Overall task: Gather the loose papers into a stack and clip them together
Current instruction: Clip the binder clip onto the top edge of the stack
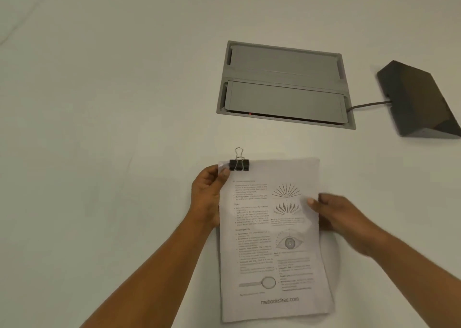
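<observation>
A stack of printed papers (272,230) with text and eye diagrams lies near the table's front edge. A black binder clip (239,164) with wire handles grips its top left corner. My left hand (208,198) holds the stack's left edge, thumb on top just below the clip. At the right edge, my right hand (341,218) grips the stack with its thumb on the page; it looks blurred.
A grey recessed cable box (284,85) is set into the white table (112,103) beyond the papers. A dark wedge-shaped device (419,98) with a cable stands at the far right.
</observation>
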`<state>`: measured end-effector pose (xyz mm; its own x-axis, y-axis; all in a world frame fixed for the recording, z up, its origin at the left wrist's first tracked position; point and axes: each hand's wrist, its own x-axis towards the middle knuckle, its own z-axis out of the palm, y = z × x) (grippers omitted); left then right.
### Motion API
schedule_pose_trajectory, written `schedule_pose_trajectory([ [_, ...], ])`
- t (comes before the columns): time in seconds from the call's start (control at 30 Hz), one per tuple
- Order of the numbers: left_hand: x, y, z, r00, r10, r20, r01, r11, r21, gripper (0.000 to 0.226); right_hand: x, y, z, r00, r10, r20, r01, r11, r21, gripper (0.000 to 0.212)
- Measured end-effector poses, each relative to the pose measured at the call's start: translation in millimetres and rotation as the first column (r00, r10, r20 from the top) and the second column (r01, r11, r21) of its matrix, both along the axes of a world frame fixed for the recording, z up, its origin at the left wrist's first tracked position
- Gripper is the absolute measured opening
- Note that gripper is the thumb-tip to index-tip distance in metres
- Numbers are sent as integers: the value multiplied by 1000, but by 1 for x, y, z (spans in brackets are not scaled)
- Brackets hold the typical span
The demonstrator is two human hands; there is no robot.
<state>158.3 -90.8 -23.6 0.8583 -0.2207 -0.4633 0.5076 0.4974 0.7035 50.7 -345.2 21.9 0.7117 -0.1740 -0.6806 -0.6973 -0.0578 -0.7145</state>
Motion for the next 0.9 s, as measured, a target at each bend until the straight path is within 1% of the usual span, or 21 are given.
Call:
schedule_pose_trajectory([
  [0.07, -8, 5, 9, 998, 28, -58, -27, 1000, 15, 21, -28, 12, -3, 998, -17, 56, 13, 997, 80, 28],
  [0.13, -19, 9, 20, 996, 17, -92, -5, 992, 124, 25, -51, 24, -7, 982, -153, 112, 139, 982, 125, 26],
  [0.17, -25, 11, 26, 996, -32, -86, 48, 980, 195, 28, -59, 29, -9, 965, -231, 123, 212, 966, 149, 26],
  [0.2, -34, 14, 32, 991, -114, -72, 130, 956, 262, 29, -65, 34, -10, 949, -289, 126, 266, 949, 170, 26],
  [0.27, -54, 21, 42, 944, -321, -80, 326, 865, 381, 24, -72, 41, -10, 925, -360, 121, 334, 923, 192, 25],
  [0.33, -72, 28, 48, 869, -473, -143, 484, 757, 438, 25, -73, 44, -10, 912, -393, 116, 369, 911, 184, 24],
  [0.4, -81, 35, 50, 820, -535, -202, 560, 679, 474, 25, -69, 44, -10, 904, -411, 119, 388, 904, 180, 24],
  [0.43, -81, 38, 50, 814, -536, -225, 570, 658, 492, 25, -67, 43, -10, 902, -414, 120, 392, 903, 176, 24],
  [0.53, -71, 36, 47, 838, -495, -227, 529, 640, 558, 21, -51, 36, -13, 910, -396, 123, 383, 916, 118, 23],
  [0.63, -49, 28, 43, 893, -430, -129, 406, 652, 640, 17, -20, 28, -17, 920, -360, 155, 366, 931, -11, 22],
  [0.77, -15, 12, 34, 936, -352, -20, 260, 649, 715, 14, 26, 16, -22, 931, -311, 189, 336, 935, -117, 19],
  [0.8, -9, 10, 35, 938, -348, -4, 239, 634, 735, 17, 36, 14, -24, 938, -288, 191, 320, 933, -166, 19],
  [0.83, -4, 6, 35, 938, -347, 5, 218, 602, 768, 20, 44, 10, -25, 949, -254, 185, 296, 920, -257, 19],
  [0.9, 2, 1, 32, 930, -368, -4, 204, 507, 837, 29, 50, 5, -26, 971, -190, 144, 235, 858, -457, 24],
])
